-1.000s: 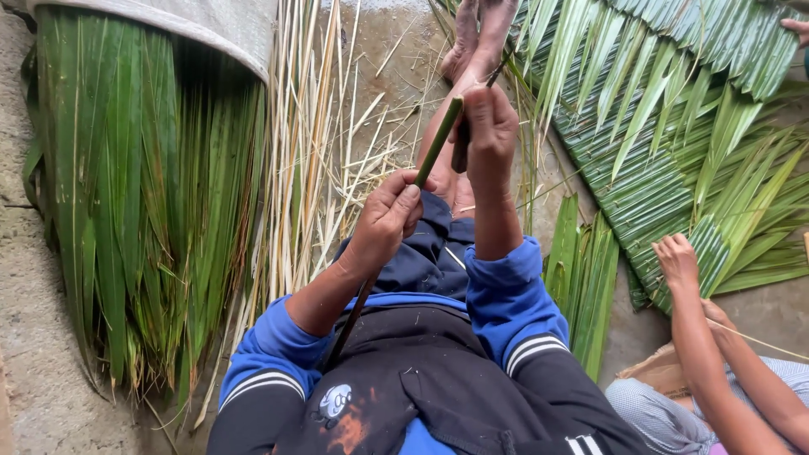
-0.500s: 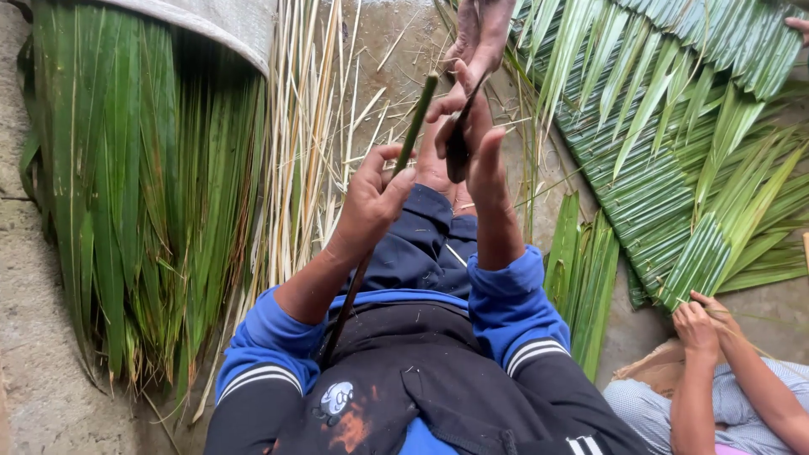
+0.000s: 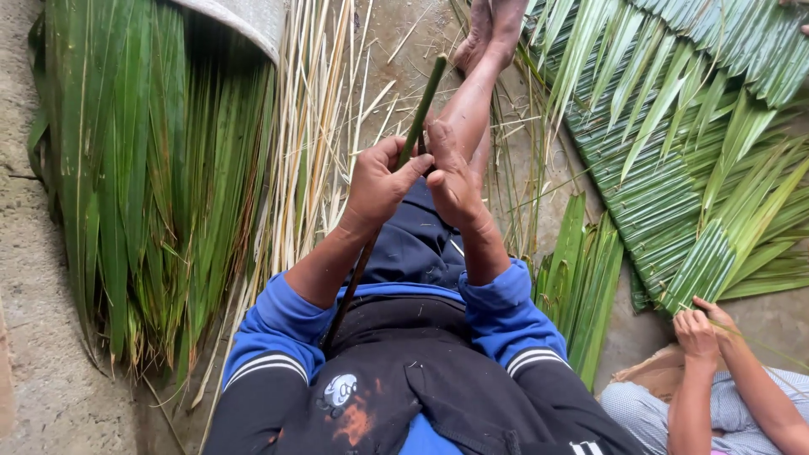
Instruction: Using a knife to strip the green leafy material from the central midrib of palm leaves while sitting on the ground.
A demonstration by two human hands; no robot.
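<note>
My left hand [image 3: 379,181] grips a long thin green palm stem [image 3: 423,99] that runs from my lap up past my leg. My right hand [image 3: 451,177] is closed around the same stem just beside the left, the two hands touching. The stem's lower, darker part [image 3: 350,291] passes under my left forearm toward my body. My bare leg and foot [image 3: 484,50] stretch out ahead on the ground. I cannot tell whether the right hand also holds a small tool.
A thick bundle of green palm leaves [image 3: 143,168] lies at left, with pale dry leaf ribs [image 3: 316,126] beside it. A woven palm-leaf mat [image 3: 674,143] spreads at right. Another person's hands [image 3: 699,333] work its edge at lower right. Loose green strips [image 3: 586,278] lie near my right elbow.
My hands have drawn together on the stem and come lower toward my lap. The other person's hands moved down to the mat's lower edge.
</note>
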